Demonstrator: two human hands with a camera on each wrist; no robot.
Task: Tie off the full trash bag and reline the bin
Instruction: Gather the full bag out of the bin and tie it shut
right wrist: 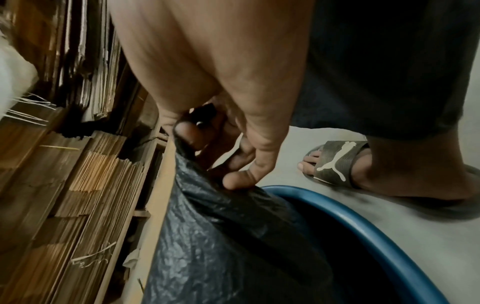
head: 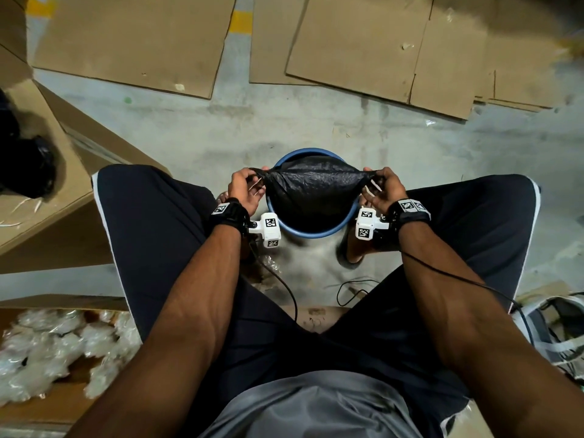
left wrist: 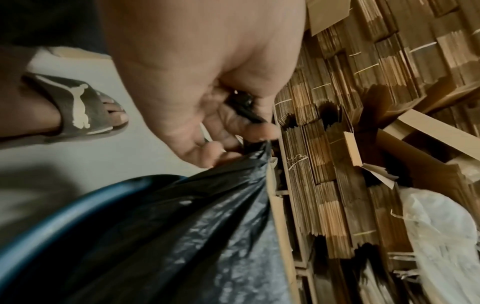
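A black trash bag (head: 313, 188) stands in a round blue bin (head: 311, 233) on the concrete floor between my feet. Its top is pulled flat and stretched sideways above the rim. My left hand (head: 249, 186) pinches the bag's left corner, and my right hand (head: 377, 188) pinches its right corner. In the left wrist view the fingers (left wrist: 233, 142) bunch black plastic (left wrist: 207, 226) over the blue rim (left wrist: 64, 214). In the right wrist view thumb and fingers (right wrist: 233, 170) grip the gathered bag (right wrist: 221, 236) beside the bin rim (right wrist: 363, 226).
Flattened cardboard sheets (head: 363, 45) lie on the floor beyond the bin. A cardboard box (head: 47, 172) with a black bag (head: 25, 165) stands at left. Clear plastic wrap (head: 53, 349) fills a box at lower left. Cables (head: 354, 292) and my sandalled feet (right wrist: 335, 162) flank the bin.
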